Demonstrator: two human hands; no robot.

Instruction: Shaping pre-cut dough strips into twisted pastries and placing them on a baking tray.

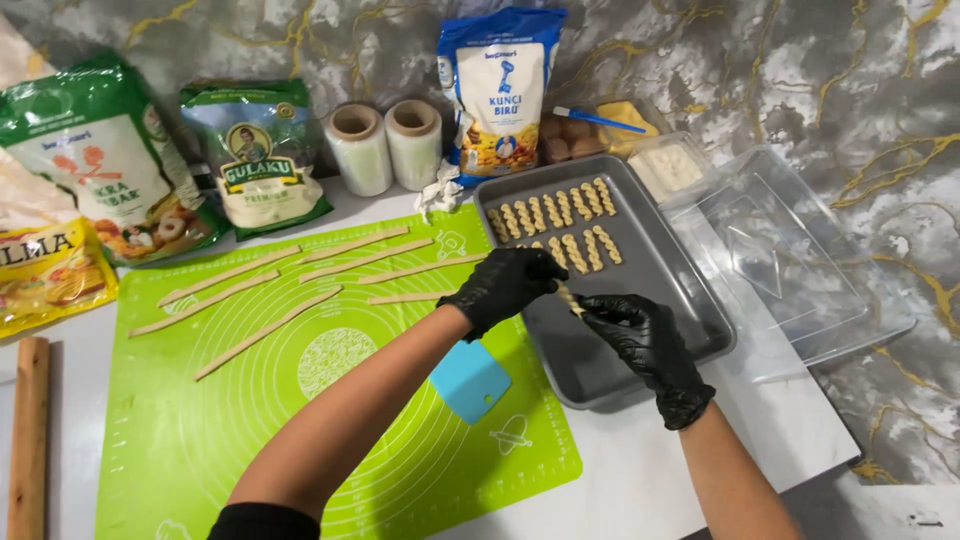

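Dark grey rectangular metal baking tray [690, 310] at 3 o'clock of the lime-green silicone mat [300, 440]; it holds twisted pale dough sticks [552, 212] in two rows at its far end, about seven in the back row and at least four visible in the front, some hidden behind the gloves. Clear plastic container [800, 270] at the tray's 3 o'clock, contents not clear. Left hand [500, 285] and right hand [645, 335], both in black gloves, fingers pinched closed on opposite ends of one short twisted dough piece [569, 298] held just above the tray's near-left part; its long axis runs roughly 11 to 5 o'clock. On the mat, about eight long flat dough strips [265, 330] lie slanted, 8 to 2 o'clock. Light blue plastic scraper [470, 380] at the mat's right edge. Two rolls of clear film [385, 145] at 12 o'clock; four food bags along the back and left; a wooden rolling pin [28, 440] at 9 o'clock.
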